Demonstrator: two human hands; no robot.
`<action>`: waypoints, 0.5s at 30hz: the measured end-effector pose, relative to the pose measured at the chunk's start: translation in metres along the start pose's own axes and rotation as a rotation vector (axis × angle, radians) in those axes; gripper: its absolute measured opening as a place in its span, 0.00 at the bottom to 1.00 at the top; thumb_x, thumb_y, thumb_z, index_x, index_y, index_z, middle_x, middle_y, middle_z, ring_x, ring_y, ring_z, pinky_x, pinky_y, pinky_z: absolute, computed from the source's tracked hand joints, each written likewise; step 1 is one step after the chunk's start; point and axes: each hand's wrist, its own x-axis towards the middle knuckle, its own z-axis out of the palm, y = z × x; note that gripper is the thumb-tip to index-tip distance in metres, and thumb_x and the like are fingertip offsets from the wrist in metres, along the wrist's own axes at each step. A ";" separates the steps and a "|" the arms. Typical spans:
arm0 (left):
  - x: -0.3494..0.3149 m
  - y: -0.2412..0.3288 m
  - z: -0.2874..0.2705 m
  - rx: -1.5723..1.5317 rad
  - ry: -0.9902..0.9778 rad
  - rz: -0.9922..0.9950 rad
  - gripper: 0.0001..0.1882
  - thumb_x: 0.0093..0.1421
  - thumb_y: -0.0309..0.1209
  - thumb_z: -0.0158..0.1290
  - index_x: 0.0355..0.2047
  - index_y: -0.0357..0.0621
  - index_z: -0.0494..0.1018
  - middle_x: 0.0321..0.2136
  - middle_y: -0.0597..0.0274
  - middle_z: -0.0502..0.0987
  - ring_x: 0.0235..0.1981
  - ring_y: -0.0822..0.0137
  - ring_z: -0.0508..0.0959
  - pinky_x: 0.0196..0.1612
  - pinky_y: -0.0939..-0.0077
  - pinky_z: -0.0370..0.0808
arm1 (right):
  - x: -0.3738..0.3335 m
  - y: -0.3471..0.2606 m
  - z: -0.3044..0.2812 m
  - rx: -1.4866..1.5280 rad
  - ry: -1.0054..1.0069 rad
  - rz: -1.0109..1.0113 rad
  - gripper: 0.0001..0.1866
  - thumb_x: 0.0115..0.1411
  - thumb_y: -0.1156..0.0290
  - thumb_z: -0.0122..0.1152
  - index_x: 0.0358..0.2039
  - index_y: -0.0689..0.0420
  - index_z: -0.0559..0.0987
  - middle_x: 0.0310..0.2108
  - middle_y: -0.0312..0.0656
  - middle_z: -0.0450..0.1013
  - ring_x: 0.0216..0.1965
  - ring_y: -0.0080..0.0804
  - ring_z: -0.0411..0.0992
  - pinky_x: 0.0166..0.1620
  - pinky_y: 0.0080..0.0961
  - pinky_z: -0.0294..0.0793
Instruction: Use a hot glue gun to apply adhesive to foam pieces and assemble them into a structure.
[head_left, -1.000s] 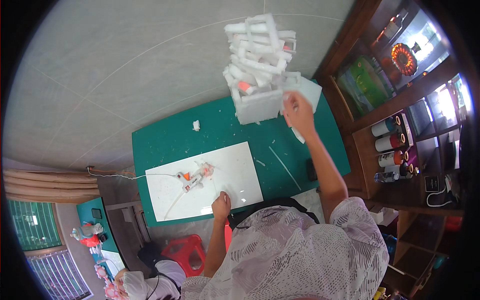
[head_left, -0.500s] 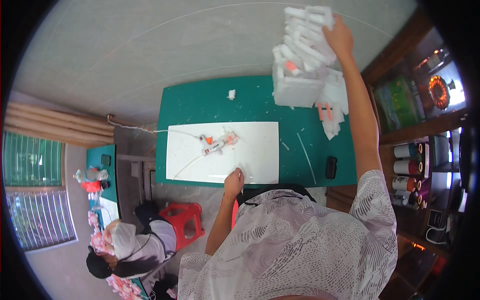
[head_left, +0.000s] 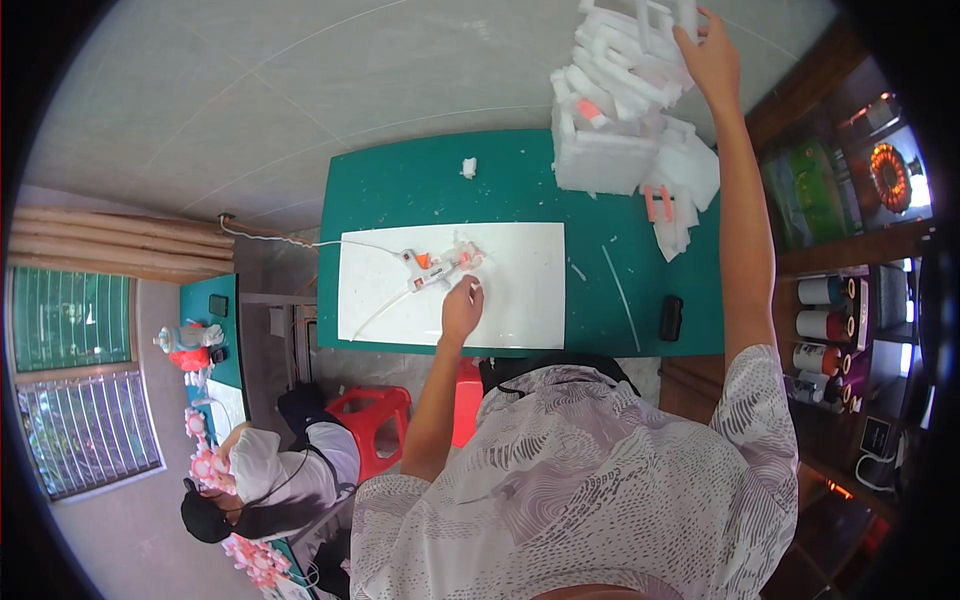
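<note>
At the far right, my right hand [head_left: 714,62] reaches to the top of a tall stack of white foam pieces [head_left: 610,70]. Its thumb and fingers grip the edge of a white foam piece [head_left: 684,18] there, partly cut off by the picture's rim. My left hand [head_left: 462,308] hovers over the near part of a white board [head_left: 530,290], fingers curled, nothing seen in them. Just beyond it lies a white and orange glue gun [head_left: 424,272] with a glue stick in its back. Pinkish and clear scraps [head_left: 464,255] surround its nozzle.
A green tabletop [head_left: 400,180] carries the board, a small white foam bit [head_left: 469,168], a thin white strip [head_left: 620,298] and a black case [head_left: 672,318]. The gun's white cord [head_left: 290,239] runs left. A co-worker [head_left: 290,470] sits left by a red stool [head_left: 374,425]. Shelves [head_left: 830,265] stand right.
My left hand has moved forward from the board's near edge toward the glue gun. My right hand has shifted up and right at the stack's top, where a foam piece now stands higher.
</note>
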 end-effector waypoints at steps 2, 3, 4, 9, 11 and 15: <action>0.019 -0.002 -0.003 -0.017 0.043 0.077 0.06 0.56 0.26 0.51 0.35 0.41 0.71 0.22 0.47 0.75 0.26 0.48 0.77 0.29 0.59 0.72 | 0.002 -0.012 -0.003 0.121 0.020 -0.044 0.27 0.50 0.68 0.64 0.51 0.58 0.71 0.30 0.51 0.73 0.31 0.49 0.73 0.35 0.39 0.72; 0.030 -0.005 -0.003 -0.027 0.045 0.113 0.06 0.56 0.26 0.51 0.35 0.41 0.71 0.23 0.47 0.75 0.26 0.47 0.77 0.29 0.60 0.72 | 0.004 0.001 -0.008 0.091 0.047 -0.044 0.27 0.50 0.68 0.64 0.51 0.58 0.71 0.30 0.51 0.73 0.31 0.49 0.73 0.35 0.39 0.72; 0.038 -0.007 -0.002 -0.034 0.036 0.124 0.06 0.56 0.25 0.51 0.35 0.40 0.71 0.23 0.47 0.76 0.26 0.49 0.77 0.29 0.61 0.72 | 0.004 0.014 -0.009 0.160 0.031 0.033 0.30 0.50 0.61 0.65 0.53 0.56 0.71 0.34 0.47 0.75 0.32 0.40 0.74 0.38 0.33 0.72; 0.068 -0.009 -0.010 -0.065 -0.017 0.092 0.07 0.56 0.25 0.52 0.35 0.39 0.71 0.23 0.51 0.76 0.25 0.54 0.77 0.28 0.64 0.72 | -0.004 0.031 -0.039 0.467 0.030 0.350 0.33 0.50 0.56 0.68 0.53 0.60 0.70 0.37 0.43 0.76 0.38 0.30 0.74 0.43 0.24 0.70; 0.081 -0.016 -0.013 -0.050 0.026 0.075 0.07 0.55 0.25 0.52 0.35 0.38 0.72 0.23 0.54 0.75 0.23 0.57 0.76 0.27 0.66 0.72 | -0.012 0.044 -0.050 0.510 0.034 0.376 0.32 0.51 0.59 0.67 0.54 0.60 0.70 0.37 0.43 0.76 0.38 0.28 0.73 0.43 0.22 0.69; 0.139 -0.052 -0.008 0.057 0.148 0.225 0.16 0.54 0.27 0.53 0.44 0.39 0.68 0.38 0.46 0.72 0.38 0.47 0.74 0.41 0.58 0.72 | -0.051 0.060 -0.079 0.758 0.022 0.445 0.25 0.61 0.70 0.58 0.57 0.63 0.65 0.42 0.43 0.74 0.42 0.25 0.72 0.44 0.19 0.71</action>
